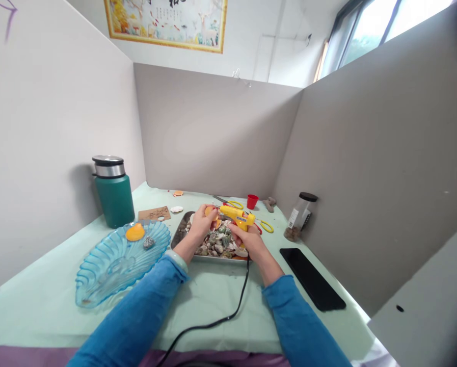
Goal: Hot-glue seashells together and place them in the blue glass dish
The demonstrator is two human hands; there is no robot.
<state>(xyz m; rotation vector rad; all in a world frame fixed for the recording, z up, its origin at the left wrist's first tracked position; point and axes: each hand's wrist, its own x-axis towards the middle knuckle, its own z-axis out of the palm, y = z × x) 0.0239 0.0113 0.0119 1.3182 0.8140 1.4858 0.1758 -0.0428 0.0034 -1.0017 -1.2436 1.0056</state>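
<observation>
My right hand [249, 238] is wrapped round the handle of a yellow glue gun [238, 216], whose nozzle points left. A black cord [234, 312] runs from the gun down to the table's front edge. Between the fingers of my left hand [202, 224] is an orange seashell [209, 210], close to the nozzle; whether the two touch I cannot tell. Both hands are above a metal tray [179, 237] heaped with small shells [217, 245]. On the left, a blue scalloped glass dish [109, 265] carries an orange shell [135, 232] and a grey speckled piece [149, 242].
A green bottle [114, 199] stands at the left by the partition. Behind the tray are scissors [236, 205], a red cup [252, 201] and a brown card [152, 214]. At the right are a clear jar [299, 219] and a black flat slab [312, 279]. Partitions enclose three sides.
</observation>
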